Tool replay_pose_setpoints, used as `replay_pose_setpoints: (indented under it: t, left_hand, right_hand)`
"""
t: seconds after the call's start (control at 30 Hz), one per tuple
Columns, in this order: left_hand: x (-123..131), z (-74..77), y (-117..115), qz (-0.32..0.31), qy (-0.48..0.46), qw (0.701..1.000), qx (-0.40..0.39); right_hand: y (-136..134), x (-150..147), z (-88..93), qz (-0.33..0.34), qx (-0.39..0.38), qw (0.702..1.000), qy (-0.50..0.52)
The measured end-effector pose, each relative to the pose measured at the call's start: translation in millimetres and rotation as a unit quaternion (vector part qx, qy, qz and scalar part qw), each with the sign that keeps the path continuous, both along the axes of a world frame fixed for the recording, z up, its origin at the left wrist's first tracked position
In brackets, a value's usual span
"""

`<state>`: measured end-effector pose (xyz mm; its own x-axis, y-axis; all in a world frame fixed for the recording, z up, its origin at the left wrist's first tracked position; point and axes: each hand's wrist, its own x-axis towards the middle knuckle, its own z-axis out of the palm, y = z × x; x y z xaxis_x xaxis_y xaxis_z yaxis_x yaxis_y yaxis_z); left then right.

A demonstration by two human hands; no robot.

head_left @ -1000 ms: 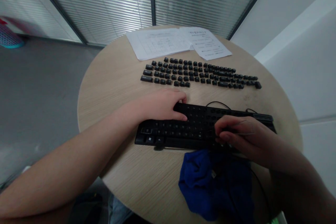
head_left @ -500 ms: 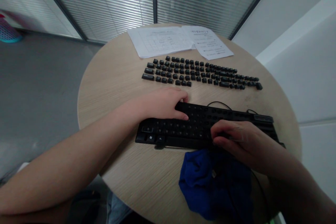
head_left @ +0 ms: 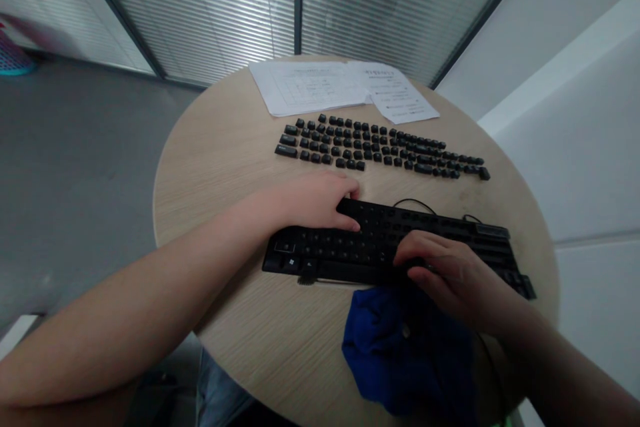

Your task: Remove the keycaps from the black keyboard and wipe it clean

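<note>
A black keyboard [head_left: 373,230] lies on the table with most of its keycaps off; a few stay on at its near left corner. My left hand [head_left: 320,200] holds the keyboard's far left edge, thumb on top and fingers curled over the back. Over the keyboard's near edge, right of the middle, my right hand [head_left: 447,273] is closed in a pinch. Something dark and thin is in its fingers, too shadowed to name. Loose black keycaps [head_left: 347,143] sit in rows beyond the keyboard. A crumpled blue cloth [head_left: 370,347] lies below my right hand.
Printed papers [head_left: 320,87] lie at the far side of the round wooden table [head_left: 200,167]. A cable [head_left: 415,201] loops behind the keyboard. A glass partition with blinds [head_left: 225,7] stands beyond, and a basket [head_left: 15,57] is on the floor at left.
My right hand has shifted slightly left and nearer me along the keyboard, its fingers still pinched. My left hand keeps its hold. The whole view has shifted a little.
</note>
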<state>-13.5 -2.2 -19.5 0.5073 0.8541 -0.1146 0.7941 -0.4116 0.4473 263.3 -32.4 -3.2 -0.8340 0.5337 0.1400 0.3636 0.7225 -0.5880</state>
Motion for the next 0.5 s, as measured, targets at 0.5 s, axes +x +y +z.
replay_pose_setpoints:
  t: [0.5]
  left_hand:
    - [0.4, -5.3, 3.5, 0.007, -0.008, 1.000, 0.000]
  right_hand:
    - [-6.8, 13.0, -50.6, -0.036, 0.037, 0.978, 0.201]
